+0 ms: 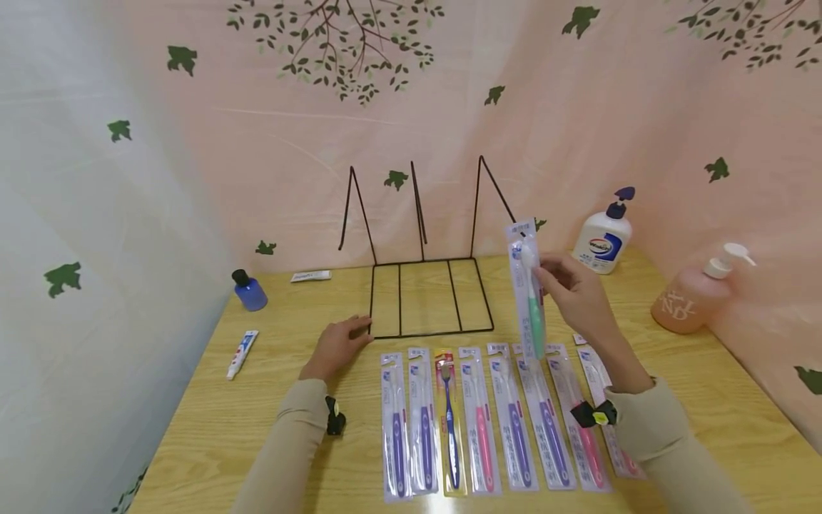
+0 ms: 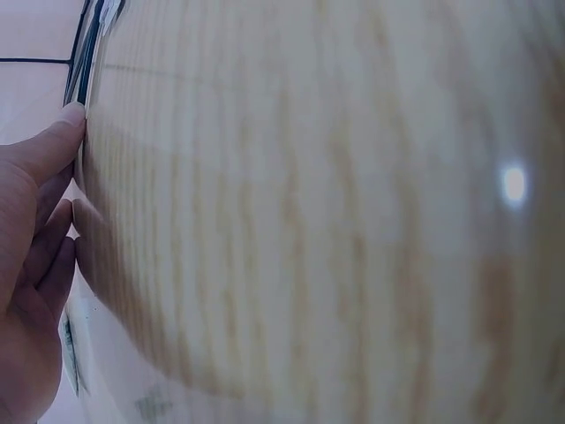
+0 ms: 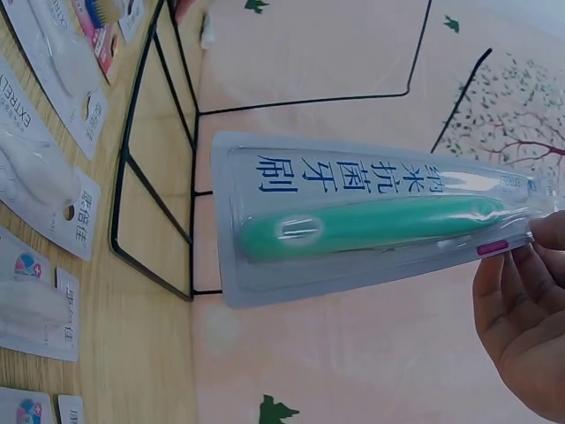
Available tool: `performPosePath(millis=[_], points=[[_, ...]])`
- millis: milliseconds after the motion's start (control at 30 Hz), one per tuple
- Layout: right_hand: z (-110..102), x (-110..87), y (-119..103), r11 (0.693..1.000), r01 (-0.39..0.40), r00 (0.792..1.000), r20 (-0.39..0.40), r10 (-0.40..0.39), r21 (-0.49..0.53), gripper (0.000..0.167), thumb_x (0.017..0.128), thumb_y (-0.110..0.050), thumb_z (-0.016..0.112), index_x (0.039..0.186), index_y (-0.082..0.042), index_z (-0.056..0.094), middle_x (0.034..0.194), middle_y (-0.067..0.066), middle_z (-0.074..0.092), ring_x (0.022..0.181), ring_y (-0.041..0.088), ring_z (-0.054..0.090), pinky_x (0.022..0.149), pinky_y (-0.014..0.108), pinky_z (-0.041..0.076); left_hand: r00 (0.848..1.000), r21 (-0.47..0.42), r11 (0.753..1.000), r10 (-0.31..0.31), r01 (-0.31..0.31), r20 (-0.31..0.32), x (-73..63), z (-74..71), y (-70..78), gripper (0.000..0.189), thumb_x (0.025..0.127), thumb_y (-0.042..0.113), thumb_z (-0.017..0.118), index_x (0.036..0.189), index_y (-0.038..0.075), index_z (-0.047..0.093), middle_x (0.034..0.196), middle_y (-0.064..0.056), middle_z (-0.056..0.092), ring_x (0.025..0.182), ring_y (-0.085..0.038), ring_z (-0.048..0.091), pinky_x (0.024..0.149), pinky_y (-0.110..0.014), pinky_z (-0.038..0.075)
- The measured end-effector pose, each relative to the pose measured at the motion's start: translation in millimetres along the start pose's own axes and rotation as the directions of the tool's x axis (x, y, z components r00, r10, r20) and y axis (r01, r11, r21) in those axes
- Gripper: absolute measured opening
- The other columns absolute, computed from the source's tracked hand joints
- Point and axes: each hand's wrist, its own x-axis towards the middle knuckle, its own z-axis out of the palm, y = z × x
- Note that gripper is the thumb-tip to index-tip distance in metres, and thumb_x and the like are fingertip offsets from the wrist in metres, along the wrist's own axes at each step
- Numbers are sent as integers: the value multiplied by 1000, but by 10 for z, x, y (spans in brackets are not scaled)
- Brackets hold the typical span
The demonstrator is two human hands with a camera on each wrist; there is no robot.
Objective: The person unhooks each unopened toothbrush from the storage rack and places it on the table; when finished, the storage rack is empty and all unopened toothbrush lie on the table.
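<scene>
My right hand (image 1: pixel 574 289) pinches a packaged toothbrush (image 1: pixel 535 325) by the edge of its blister pack, holding it upright above the table, to the right of a black wire rack (image 1: pixel 430 333). In the right wrist view, the green handle (image 3: pixel 371 225) shows through clear plastic. Beside the rack's front left corner, my left hand (image 1: pixel 337 348) lies low on the table. Its thumb (image 2: pixel 66 128) touches the black wire in the left wrist view, and the other fingertips rest at the tabletop. Several packaged toothbrushes, one a purple-handled toothbrush (image 1: pixel 398 457), lie in a row in front.
At the back right stand a white pump bottle (image 1: pixel 604 239) and a pink pump bottle (image 1: pixel 690 296). A blue bottle (image 1: pixel 252 294) and two small tubes, one the toothpaste tube (image 1: pixel 242 355), are on the left. The rack's tall wire uprights (image 1: pixel 477 207) rise near the curtain.
</scene>
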Motion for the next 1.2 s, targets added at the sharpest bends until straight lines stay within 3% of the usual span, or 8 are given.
performPosePath(millis=[167, 333, 567, 667, 800, 900, 1067, 1200], points=[[-142, -108, -62, 1000, 21, 1000, -15, -22, -23, 28, 97, -17, 56, 123, -5, 61, 97, -15, 63, 74, 9, 59, 64, 12, 50, 1000, 15, 1000, 16, -15, -5, 2, 0, 10, 45, 94, 30, 62, 136, 15, 55, 146, -14, 46, 135, -34, 42, 110, -53, 35], [-332, -193, 34, 999, 10, 999, -31, -11, -50, 30, 97, -13, 56, 124, -3, 60, 98, -20, 61, 76, 4, 59, 67, 11, 52, 1000, 14, 1000, 21, -21, -5, 0, 1, 6, 46, 94, 29, 62, 136, 13, 55, 145, -14, 46, 134, -34, 43, 110, -53, 37], [-629, -368, 421, 987, -106, 994, -4, 107, -122, 35, 99, -19, 53, 126, 2, 56, 95, -21, 58, 74, 2, 57, 64, 12, 53, 1000, 20, 1000, 16, -16, 0, 3, 2, -8, 46, 94, 30, 62, 137, 15, 54, 145, -14, 46, 134, -34, 43, 110, -52, 37], [-776, -474, 600, 968, -176, 982, 34, 185, -181, 40, 100, -23, 50, 128, 5, 54, 98, -14, 59, 75, -1, 56, 64, 16, 54, 1000, 23, 1000, 21, -21, 3, 6, 4, -6, 46, 94, 30, 62, 137, 14, 54, 146, -14, 46, 134, -34, 42, 109, -53, 37], [-956, -626, 827, 925, -267, 949, 94, 301, -272, 44, 102, -26, 46, 129, 8, 52, 106, 11, 61, 76, -3, 55, 64, 20, 56, 1000, 24, 1000, 20, -20, 9, 8, 5, -4, 46, 94, 31, 61, 137, 15, 54, 146, -12, 46, 136, -33, 41, 111, -52, 35], [-1061, -729, 973, 880, -337, 901, 156, 404, -334, 47, 102, -28, 45, 129, 11, 50, 113, 26, 57, 80, 6, 57, 64, 21, 56, 1000, 27, 1000, 13, -13, 13, 12, 3, -1, 46, 94, 31, 61, 137, 15, 54, 146, -10, 46, 136, -32, 40, 112, -51, 35], [-1155, -893, 1240, 819, -428, 819, 217, 530, -382, 51, 102, -30, 44, 129, 12, 48, 116, 31, 57, 84, 18, 60, 65, 20, 55, 1000, 35, 999, 21, -21, 12, 15, 2, 9, 46, 94, 31, 61, 136, 14, 55, 145, -10, 47, 136, -33, 41, 112, -51, 34], [-1158, -992, 1410, 811, -436, 804, 234, 546, -391, 47, 102, -26, 43, 125, 15, 50, 111, 30, 59, 83, 17, 58, 64, 19, 50, 1000, 39, 999, 23, -24, 10, 15, 9, 3, 46, 94, 31, 61, 137, 15, 54, 146, -11, 46, 135, -33, 42, 111, -52, 35]])
